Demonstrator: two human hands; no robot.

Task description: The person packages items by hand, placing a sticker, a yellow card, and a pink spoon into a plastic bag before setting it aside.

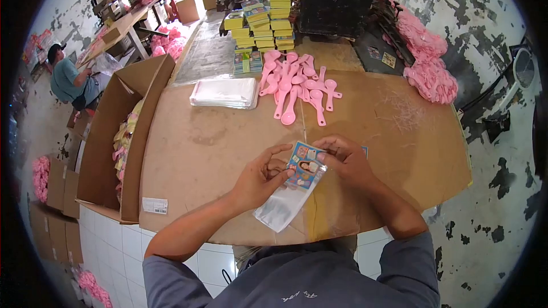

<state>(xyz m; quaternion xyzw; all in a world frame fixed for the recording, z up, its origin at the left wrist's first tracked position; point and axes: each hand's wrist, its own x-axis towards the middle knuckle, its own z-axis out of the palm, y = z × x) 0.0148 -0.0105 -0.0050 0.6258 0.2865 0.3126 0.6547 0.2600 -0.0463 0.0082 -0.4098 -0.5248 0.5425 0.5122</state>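
Note:
A blue printed card [301,180] lies partly inside a clear plastic bag [281,209], tilted over the cardboard-covered table. My left hand [258,175] pinches the left side of the card and bag, thumb on top. At the card's upper right corner, my right hand [349,162] is closed with its thumb pressed on the card. A small blue edge [365,150] shows beside my right hand; most of it is hidden. Beyond my hands lies a heap of pink plastic spoons [287,88], with a stack of clear bags [224,92] to its left.
Stacks of cards [263,25] stand at the back beside a black machine [334,3]. A large open carton [103,154] stands along the table's left edge. Pink bundles [428,68] pile up at the right. A seated person [74,77] is at far left.

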